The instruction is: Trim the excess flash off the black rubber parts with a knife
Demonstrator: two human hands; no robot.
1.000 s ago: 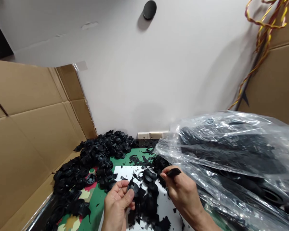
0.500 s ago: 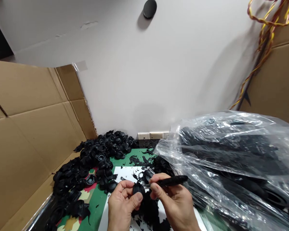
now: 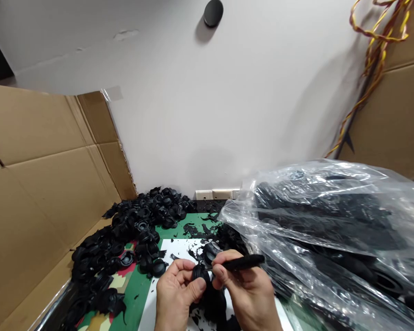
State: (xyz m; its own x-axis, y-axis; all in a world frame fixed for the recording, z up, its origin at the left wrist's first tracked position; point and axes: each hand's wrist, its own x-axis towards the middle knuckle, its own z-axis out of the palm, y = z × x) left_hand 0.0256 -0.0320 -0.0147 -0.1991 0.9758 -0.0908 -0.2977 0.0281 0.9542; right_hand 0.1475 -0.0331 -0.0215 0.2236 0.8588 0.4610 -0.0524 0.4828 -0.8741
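Observation:
My left hand [image 3: 177, 294] is closed around a small black ribbed rubber part [image 3: 199, 272], pinched between thumb and fingers. My right hand [image 3: 246, 292] grips a black-handled tool [image 3: 243, 262], and its tip sits against that part. Both hands hover low at the bottom middle, above a white sheet [image 3: 179, 250] strewn with black rubber scraps. A heap of similar black rubber parts [image 3: 138, 230] lies to the left and behind the hands.
A clear plastic bag [image 3: 331, 220] full of black parts fills the right side. Cardboard walls [image 3: 37, 184] stand on the left, another cardboard panel [image 3: 396, 110] on the right with red-yellow wires [image 3: 376, 50]. A white wall and socket strip [image 3: 217, 194] lie behind. The surface is a green patterned mat [image 3: 131, 289].
My right hand moved left with the tool and brought its tip to the rubber part in my left hand. The hands came together and now stay nearly still.

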